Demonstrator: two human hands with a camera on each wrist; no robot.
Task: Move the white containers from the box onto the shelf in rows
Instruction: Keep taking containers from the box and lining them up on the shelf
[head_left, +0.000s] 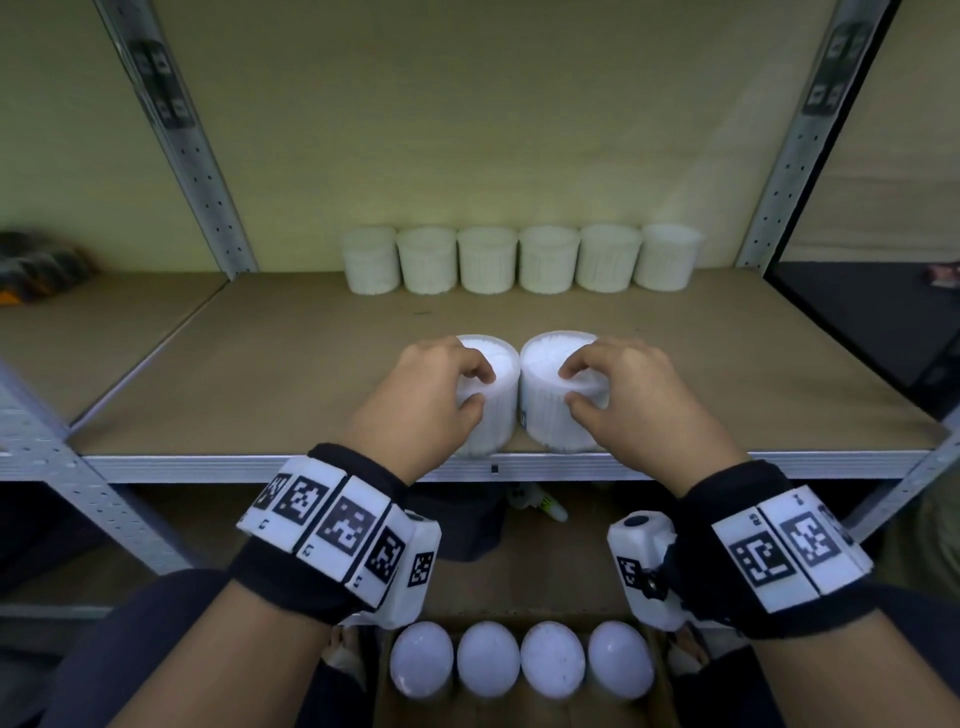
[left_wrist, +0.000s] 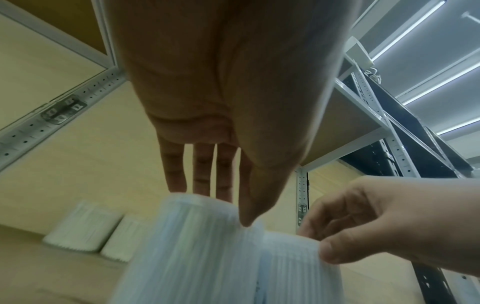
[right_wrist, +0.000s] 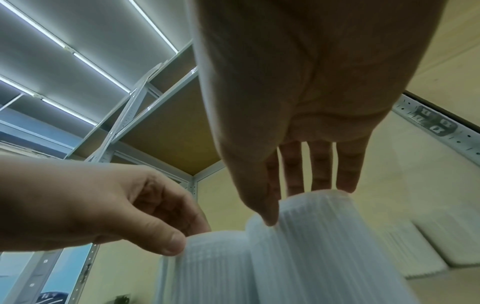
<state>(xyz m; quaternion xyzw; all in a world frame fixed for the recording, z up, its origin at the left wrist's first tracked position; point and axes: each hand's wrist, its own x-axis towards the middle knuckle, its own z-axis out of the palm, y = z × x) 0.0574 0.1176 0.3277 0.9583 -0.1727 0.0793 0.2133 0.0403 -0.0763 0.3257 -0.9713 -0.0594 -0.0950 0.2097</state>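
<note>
Two white ribbed containers sit side by side, touching, at the front edge of the shelf board (head_left: 311, 364). My left hand (head_left: 480, 388) grips the left container (head_left: 501, 364) from above, thumb on its near side and fingers over the top. My right hand (head_left: 569, 385) grips the right container (head_left: 545, 358) the same way. In the left wrist view, my left hand (left_wrist: 223, 207) pinches the left container (left_wrist: 194, 246). The right wrist view shows my right hand (right_wrist: 296, 205) on the right container (right_wrist: 324, 246). Both containers are blurred in the wrist views.
A row of several white containers (head_left: 519, 260) lines the back of the shelf. Below my wrists, a cardboard box (head_left: 382, 691) holds several more white containers (head_left: 488, 665). Metal uprights (head_left: 208, 171) stand at both sides of the shelf. A lower shelf holds dark items.
</note>
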